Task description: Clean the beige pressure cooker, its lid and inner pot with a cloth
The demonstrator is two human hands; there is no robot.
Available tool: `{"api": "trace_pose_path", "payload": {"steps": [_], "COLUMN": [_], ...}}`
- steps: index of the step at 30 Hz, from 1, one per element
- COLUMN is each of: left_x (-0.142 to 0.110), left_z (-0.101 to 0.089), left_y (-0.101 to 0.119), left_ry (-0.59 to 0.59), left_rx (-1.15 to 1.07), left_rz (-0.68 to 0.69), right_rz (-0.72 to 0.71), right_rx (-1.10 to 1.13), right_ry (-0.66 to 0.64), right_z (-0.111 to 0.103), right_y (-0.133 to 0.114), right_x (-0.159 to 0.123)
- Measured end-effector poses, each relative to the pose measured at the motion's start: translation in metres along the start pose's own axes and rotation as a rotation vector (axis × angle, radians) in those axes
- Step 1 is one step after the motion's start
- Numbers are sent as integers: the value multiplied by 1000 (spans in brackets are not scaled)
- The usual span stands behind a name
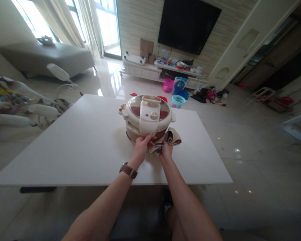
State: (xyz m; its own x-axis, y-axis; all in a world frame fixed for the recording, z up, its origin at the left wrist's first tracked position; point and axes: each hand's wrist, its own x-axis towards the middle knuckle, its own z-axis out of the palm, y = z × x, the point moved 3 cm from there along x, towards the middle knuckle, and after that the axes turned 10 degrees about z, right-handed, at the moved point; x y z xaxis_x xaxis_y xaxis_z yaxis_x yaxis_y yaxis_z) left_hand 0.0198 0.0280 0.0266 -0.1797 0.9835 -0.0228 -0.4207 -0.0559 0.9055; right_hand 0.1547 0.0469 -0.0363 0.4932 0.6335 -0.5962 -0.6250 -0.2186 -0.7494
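Note:
A cream electric cooker (149, 124) with a window lid, a front knob and a brown lower band stands on the white table (97, 147). My left hand (141, 146), with a brown-strapped watch on its wrist, rests against the cooker's lower front. Its fingers stretch out along the base, and their tips lie close to the cloth. My right hand (167, 149) is closed on a bunched beige and dark patterned cloth (175, 137) at the cooker's front right. Part of that cloth hangs between my hands. The cooker's back is hidden.
White padded gym-like arms (12, 120) stand beyond the table's left edge. Behind the table, a pink basket (168, 85) and a blue basket (178, 100) sit on the floor. Farther back are a cluttered low cabinet (146, 73) and a wall television (188, 25).

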Motion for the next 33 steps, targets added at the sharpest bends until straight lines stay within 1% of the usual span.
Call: {"api": "trace_pose_path", "payload": {"steps": [3, 6, 9, 12, 15, 16, 17, 19, 22, 24, 26, 29, 33], "left_x": [1, 1, -2, -5, -3, 0, 4, 14, 28, 35, 38, 42, 44], "left_z": [-1, -5, -21, -51, -90, -104, -118, -142, -165, -172, -173, -171, -172], "left_y": [-1, -2, 4, 19, 41, 49, 58, 71, 79, 77, 70, 58, 49], "left_ry": [-17, -34, -17, -1, 4, 25, 71, 198, 393, 541, 641, 664, 677], "left_rx": [22, 29, 30, 9, -23, -41, -67, -123, -152, -104, -32, 11, -51], "left_rz": [9, 8, 13, 1, 4, 33, 61, 105, 171, 232, 287, 321, 331], "right_rz": [20, 3, -22, -52, -94, -108, -121, -141, -155, -150, -138, -133, -151], "right_rx": [20, 24, 38, 61, 85, 92, 98, 105, 104, 98, 90, 73, 52], "right_ry": [19, 77, 118, 155, 160, 155, 149, 140, 132, 133, 127, 91, 23], "right_z": [0, -2, -6, -12, -16, -17, -17, -18, -19, -19, -18, -15, -13], "right_y": [-4, -12, -23, -35, -45, -46, -47, -47, -45, -42, -41, -42, -46], "right_x": [3, 6, 9, 12, 15, 15, 16, 17, 18, 18, 18, 17, 4]}}
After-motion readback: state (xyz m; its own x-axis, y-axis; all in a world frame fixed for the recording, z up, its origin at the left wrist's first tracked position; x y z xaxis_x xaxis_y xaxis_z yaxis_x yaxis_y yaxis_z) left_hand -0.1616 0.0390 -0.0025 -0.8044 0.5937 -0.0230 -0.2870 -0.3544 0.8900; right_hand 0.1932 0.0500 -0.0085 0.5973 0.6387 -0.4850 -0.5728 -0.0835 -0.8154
